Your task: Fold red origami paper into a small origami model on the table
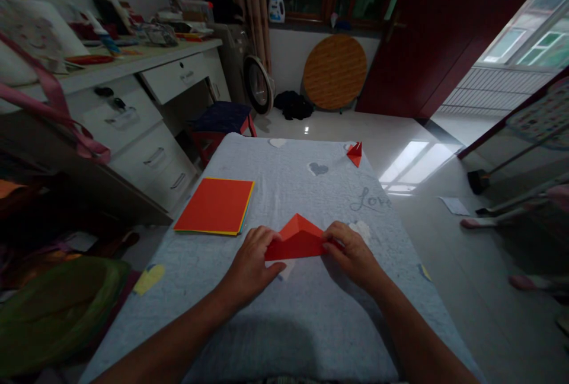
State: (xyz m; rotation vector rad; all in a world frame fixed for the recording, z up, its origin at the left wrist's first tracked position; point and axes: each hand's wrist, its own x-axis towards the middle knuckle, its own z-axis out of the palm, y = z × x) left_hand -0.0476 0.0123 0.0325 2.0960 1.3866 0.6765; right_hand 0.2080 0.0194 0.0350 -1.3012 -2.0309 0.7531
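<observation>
A folded sheet of red origami paper, peaked at the top with a straight lower edge, lies between my hands over the cloth-covered table. My left hand rests at its left end, fingers curled over the paper and thumb stretched out below it. With thumb and fingers closed together, my right hand pinches the right corner. To the left lies a stack of coloured square paper, red on top with yellow and blue edges showing beneath. A small folded red paper figure stands near the table's far right corner.
A pale cloth printed with hearts covers the table. Beyond its far left corner is a dark-topped stool. A white desk stands left, a green-lined bin lower left. A round wooden board leans against the back wall.
</observation>
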